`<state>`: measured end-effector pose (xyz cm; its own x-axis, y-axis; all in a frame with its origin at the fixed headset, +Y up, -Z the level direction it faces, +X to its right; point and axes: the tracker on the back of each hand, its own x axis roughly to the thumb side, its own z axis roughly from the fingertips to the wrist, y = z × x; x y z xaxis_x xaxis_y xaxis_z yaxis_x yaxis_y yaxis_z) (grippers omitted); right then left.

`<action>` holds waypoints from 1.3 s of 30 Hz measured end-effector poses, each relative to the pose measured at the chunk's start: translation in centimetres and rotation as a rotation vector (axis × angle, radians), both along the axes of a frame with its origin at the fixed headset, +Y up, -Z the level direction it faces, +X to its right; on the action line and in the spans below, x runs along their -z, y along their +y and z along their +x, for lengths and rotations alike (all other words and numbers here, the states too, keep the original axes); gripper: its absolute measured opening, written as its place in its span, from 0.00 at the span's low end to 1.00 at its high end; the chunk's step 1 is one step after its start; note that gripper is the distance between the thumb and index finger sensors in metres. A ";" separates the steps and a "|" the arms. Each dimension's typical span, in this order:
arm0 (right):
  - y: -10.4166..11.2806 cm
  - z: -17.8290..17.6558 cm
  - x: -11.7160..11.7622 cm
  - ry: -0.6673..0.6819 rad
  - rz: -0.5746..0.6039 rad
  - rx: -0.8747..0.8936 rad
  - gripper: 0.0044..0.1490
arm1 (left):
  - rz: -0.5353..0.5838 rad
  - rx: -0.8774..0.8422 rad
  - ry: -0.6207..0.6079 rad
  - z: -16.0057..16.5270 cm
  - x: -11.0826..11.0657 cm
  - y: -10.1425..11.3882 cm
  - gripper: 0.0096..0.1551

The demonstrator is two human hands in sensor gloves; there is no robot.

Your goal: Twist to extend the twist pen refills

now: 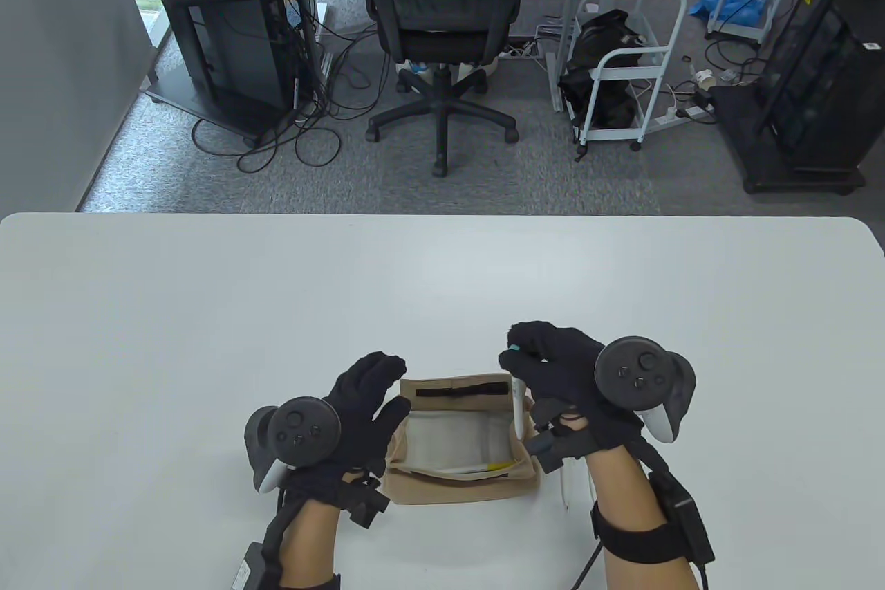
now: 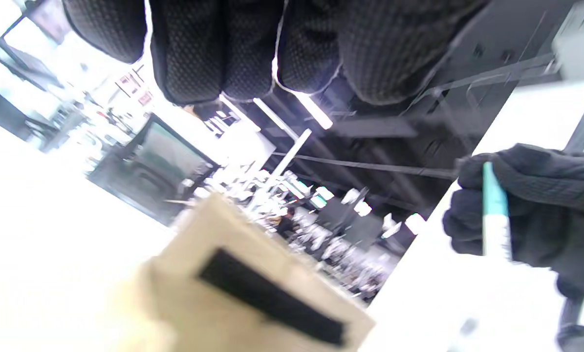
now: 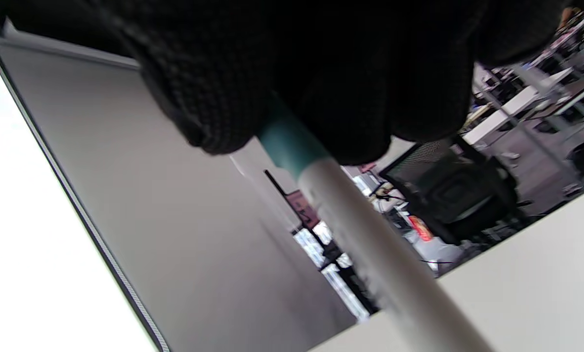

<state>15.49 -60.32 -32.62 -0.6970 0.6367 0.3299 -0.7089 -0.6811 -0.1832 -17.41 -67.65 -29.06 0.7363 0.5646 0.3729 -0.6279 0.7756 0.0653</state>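
Right hand [image 1: 560,375] closed around white twist pen [image 1: 517,403] with teal end [image 3: 287,142], held upright over right edge of tan fabric pouch [image 1: 460,445]. Pouch lying open on white table [image 1: 207,306], near edge, more pens [image 1: 477,469] inside. Left hand [image 1: 359,403] open, fingers spread, resting against pouch's left side.

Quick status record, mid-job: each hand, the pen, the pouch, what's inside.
right hand: grips a pen, teal end up in the fingers
pen: white barrel, near upright at the pouch's right edge
left hand: rests on the pouch's left edge, holds nothing
pouch: beige, open, black strip on its flap
inside pouch: more pens, one with yellow
second pen: on the table under the right wrist
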 end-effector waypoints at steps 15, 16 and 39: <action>-10.2 6.4 5.1 -0.434 -0.490 -0.451 0.30 | -0.102 0.080 0.095 -2.1 1.5 -3.3 0.43; -10.9 6.6 5.2 -0.452 -0.509 -0.478 0.30 | -0.103 0.080 0.094 -2.0 1.4 -3.3 0.43; -15.8 7.6 5.4 -0.594 -0.577 -0.615 0.34 | -0.115 0.092 0.088 -1.9 1.5 -3.3 0.44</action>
